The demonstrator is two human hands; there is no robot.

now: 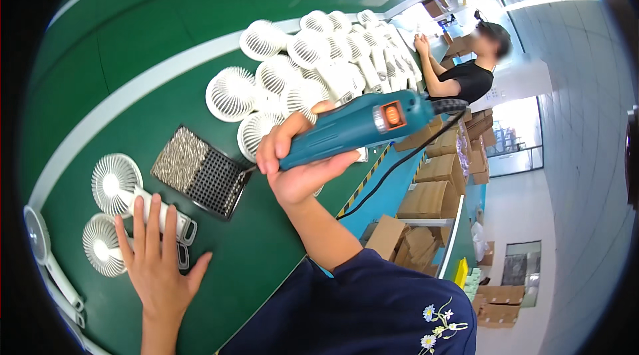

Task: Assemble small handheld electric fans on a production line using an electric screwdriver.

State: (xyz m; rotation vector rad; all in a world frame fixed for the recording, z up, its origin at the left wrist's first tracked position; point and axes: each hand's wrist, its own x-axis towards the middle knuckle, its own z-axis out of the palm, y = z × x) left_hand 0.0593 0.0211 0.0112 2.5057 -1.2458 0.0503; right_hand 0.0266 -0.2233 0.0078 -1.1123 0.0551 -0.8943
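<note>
My right hand (293, 155) is wrapped round a teal electric screwdriver (353, 125) with an orange switch and a black cable at its rear. Its tip points down to the left, at the edge of a black perforated tray (216, 185); whether it touches a screw there I cannot tell. Small screws (180, 158) heap over the tray's far left part. Fingers spread, my left hand (160, 262) lies over the handles of two white handheld fans. The upper fan (116, 182) and the lower fan (101, 245) both have round slatted heads.
Many white handheld fans (313, 55) lie packed together on the green table (166, 102). More fans (60, 275) lie at the left edge. A co-worker in black (466, 75) stands at the far right. Cardboard boxes (429, 192) fill the space beside the table.
</note>
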